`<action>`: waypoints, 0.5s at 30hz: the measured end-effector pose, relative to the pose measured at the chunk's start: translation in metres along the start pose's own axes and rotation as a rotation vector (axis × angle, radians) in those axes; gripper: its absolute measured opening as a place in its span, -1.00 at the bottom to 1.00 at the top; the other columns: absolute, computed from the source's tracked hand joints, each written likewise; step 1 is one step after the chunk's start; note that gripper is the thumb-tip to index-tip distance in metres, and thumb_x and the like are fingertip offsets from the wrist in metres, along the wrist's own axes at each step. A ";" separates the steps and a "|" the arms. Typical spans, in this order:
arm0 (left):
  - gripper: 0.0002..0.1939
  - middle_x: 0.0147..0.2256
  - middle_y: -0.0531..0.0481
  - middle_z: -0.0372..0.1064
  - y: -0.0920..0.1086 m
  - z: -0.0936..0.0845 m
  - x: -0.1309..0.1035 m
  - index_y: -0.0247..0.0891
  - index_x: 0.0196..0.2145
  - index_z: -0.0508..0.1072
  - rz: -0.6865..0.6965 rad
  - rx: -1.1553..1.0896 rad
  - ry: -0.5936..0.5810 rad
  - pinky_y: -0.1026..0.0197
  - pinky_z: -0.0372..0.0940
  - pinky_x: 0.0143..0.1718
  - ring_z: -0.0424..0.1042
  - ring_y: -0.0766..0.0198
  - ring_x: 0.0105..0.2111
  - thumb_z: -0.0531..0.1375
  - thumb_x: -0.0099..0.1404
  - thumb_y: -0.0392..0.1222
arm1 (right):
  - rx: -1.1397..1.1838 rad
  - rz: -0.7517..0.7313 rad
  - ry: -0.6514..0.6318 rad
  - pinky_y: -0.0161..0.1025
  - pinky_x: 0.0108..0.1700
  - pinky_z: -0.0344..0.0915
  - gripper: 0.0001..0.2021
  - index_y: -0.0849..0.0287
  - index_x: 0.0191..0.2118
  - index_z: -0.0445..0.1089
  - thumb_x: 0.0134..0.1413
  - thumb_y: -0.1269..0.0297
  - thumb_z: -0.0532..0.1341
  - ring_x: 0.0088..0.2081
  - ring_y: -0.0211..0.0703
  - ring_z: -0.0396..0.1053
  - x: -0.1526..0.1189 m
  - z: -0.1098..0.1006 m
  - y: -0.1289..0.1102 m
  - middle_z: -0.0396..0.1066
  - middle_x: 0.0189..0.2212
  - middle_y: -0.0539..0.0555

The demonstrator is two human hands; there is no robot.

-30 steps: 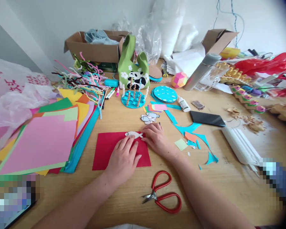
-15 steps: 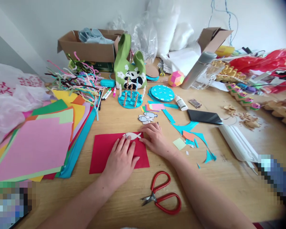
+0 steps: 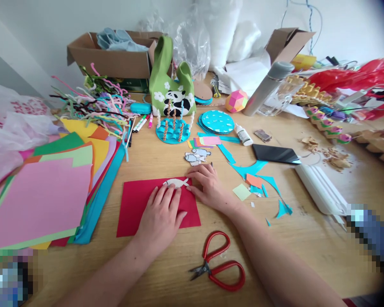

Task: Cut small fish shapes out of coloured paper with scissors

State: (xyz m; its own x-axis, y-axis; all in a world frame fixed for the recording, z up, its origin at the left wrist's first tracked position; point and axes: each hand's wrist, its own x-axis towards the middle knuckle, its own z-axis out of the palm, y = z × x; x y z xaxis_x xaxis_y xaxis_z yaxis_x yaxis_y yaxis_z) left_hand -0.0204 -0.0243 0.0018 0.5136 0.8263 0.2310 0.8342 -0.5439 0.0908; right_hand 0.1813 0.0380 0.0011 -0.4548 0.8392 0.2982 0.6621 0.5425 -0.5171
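Nearer than the red sheet (image 3: 132,209): scissors (image 3: 206,267), looped red handles on wood. The sheet's flat, rectangular, table (image 3: 113,192) showing between its left edge and the paper stack (image 3: 51,192). Left hand (image 3: 160,215) lies on it, fingers slightly apart, touching the white fish (image 3: 179,183) near its far edge. Right hand (image 3: 208,183) meets the tail; can't tell whether it pinches. Beyond, fish cut-outs (image 3: 196,157) overlap.

plastic bag (image 3: 11,117): red characters, too creased to read | white bottle (image 3: 244,134): dark lettering, too small to read
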 end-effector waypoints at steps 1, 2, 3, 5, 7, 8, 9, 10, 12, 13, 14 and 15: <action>-0.49 0.15 -0.31 0.29 0.000 0.000 0.000 -0.42 0.15 0.32 -0.002 0.002 -0.003 -0.14 0.14 0.19 0.24 -0.09 0.16 0.10 0.34 -0.07 | 0.000 -0.002 -0.001 0.10 0.04 0.23 -0.79 0.09 -0.09 0.39 0.18 0.19 0.21 -0.02 0.09 0.23 0.000 0.000 0.000 0.39 -0.11 0.19; -0.49 0.16 -0.30 0.28 0.000 0.000 0.000 -0.42 0.15 0.32 -0.005 0.003 -0.006 -0.14 0.14 0.20 0.23 -0.09 0.16 0.10 0.34 -0.07 | 0.001 -0.002 -0.001 0.10 0.05 0.23 -0.78 0.10 -0.08 0.39 0.18 0.19 0.22 -0.02 0.09 0.24 0.000 0.000 0.000 0.39 -0.11 0.19; -0.49 0.16 -0.30 0.28 0.000 0.000 0.000 -0.42 0.15 0.32 -0.009 0.004 -0.009 -0.14 0.13 0.20 0.23 -0.09 0.17 0.09 0.34 -0.06 | 0.002 0.001 0.002 0.10 0.05 0.23 -0.77 0.11 -0.07 0.39 0.17 0.19 0.22 -0.02 0.09 0.24 0.000 0.000 -0.001 0.39 -0.11 0.19; -0.49 0.17 -0.29 0.27 0.000 0.000 0.000 -0.42 0.14 0.33 -0.015 0.002 -0.013 -0.14 0.11 0.22 0.22 -0.09 0.18 0.08 0.35 -0.05 | 0.010 0.000 0.014 0.10 0.05 0.24 -0.75 0.11 -0.04 0.38 0.17 0.21 0.22 -0.02 0.09 0.25 0.000 -0.001 -0.001 0.39 -0.12 0.20; -0.50 0.17 -0.28 0.26 0.001 0.000 0.000 -0.42 0.14 0.34 -0.020 -0.001 -0.017 -0.13 0.10 0.23 0.21 -0.08 0.19 0.07 0.35 -0.05 | 0.023 -0.011 0.029 0.10 0.04 0.25 -0.75 0.11 -0.02 0.37 0.19 0.28 0.20 -0.03 0.08 0.25 0.000 -0.001 -0.001 0.39 -0.12 0.20; -0.50 0.17 -0.28 0.26 0.001 0.000 0.000 -0.42 0.14 0.34 -0.023 -0.002 -0.021 -0.13 0.09 0.23 0.20 -0.07 0.19 0.07 0.36 -0.05 | 0.028 -0.019 0.033 0.09 0.04 0.25 -0.77 0.11 -0.03 0.38 0.19 0.32 0.19 -0.03 0.07 0.26 0.000 -0.001 0.000 0.39 -0.13 0.19; -0.50 0.18 -0.28 0.26 0.001 -0.001 0.000 -0.42 0.14 0.34 -0.026 -0.003 -0.024 -0.13 0.09 0.23 0.19 -0.06 0.20 0.07 0.36 -0.05 | 0.032 -0.029 0.034 0.09 0.04 0.26 -0.78 0.11 -0.05 0.38 0.18 0.35 0.19 -0.04 0.07 0.26 0.000 0.000 0.000 0.40 -0.14 0.19; -0.50 0.18 -0.27 0.26 0.001 -0.001 0.000 -0.41 0.14 0.34 -0.029 -0.004 -0.027 -0.13 0.09 0.24 0.19 -0.06 0.20 0.07 0.36 -0.05 | 0.033 -0.035 0.033 0.08 0.04 0.26 -0.80 0.12 -0.08 0.40 0.18 0.38 0.19 -0.05 0.06 0.26 0.001 0.000 0.001 0.40 -0.14 0.18; -0.50 0.18 -0.28 0.26 0.001 -0.001 0.000 -0.41 0.15 0.33 -0.028 -0.005 -0.030 -0.13 0.09 0.24 0.18 -0.06 0.21 0.07 0.36 -0.05 | 0.031 -0.039 0.033 0.07 0.04 0.27 -0.84 0.13 -0.14 0.41 0.16 0.41 0.19 -0.06 0.05 0.26 0.001 0.000 0.002 0.40 -0.15 0.18; -0.49 0.18 -0.28 0.25 0.001 -0.001 0.000 -0.41 0.16 0.32 -0.026 -0.005 -0.031 -0.13 0.09 0.24 0.18 -0.06 0.21 0.07 0.36 -0.05 | 0.030 -0.039 0.033 0.07 0.03 0.27 -0.86 0.13 -0.16 0.41 0.15 0.41 0.20 -0.06 0.05 0.26 0.001 0.000 0.002 0.41 -0.16 0.18; -0.48 0.18 -0.28 0.25 0.001 -0.001 0.000 -0.41 0.17 0.31 -0.023 -0.004 -0.031 -0.14 0.09 0.24 0.18 -0.06 0.21 0.07 0.36 -0.05 | 0.031 -0.038 0.034 0.07 0.03 0.27 -0.87 0.13 -0.17 0.41 0.15 0.40 0.20 -0.06 0.05 0.26 0.001 0.000 0.002 0.41 -0.16 0.18; -0.47 0.19 -0.28 0.25 0.001 -0.001 0.000 -0.41 0.18 0.29 -0.019 -0.002 -0.031 -0.14 0.09 0.23 0.17 -0.06 0.21 0.06 0.36 -0.05 | 0.034 -0.037 0.035 0.06 0.03 0.27 -0.88 0.13 -0.18 0.42 0.15 0.39 0.21 -0.06 0.04 0.26 0.001 0.000 0.002 0.41 -0.16 0.17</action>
State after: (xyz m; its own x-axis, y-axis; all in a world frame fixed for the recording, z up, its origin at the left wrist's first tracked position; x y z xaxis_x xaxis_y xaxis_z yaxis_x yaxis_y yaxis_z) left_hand -0.0202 -0.0249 0.0023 0.5035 0.8408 0.1986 0.8436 -0.5281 0.0971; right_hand 0.1821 0.0401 0.0000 -0.4571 0.8197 0.3452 0.6244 0.5722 -0.5317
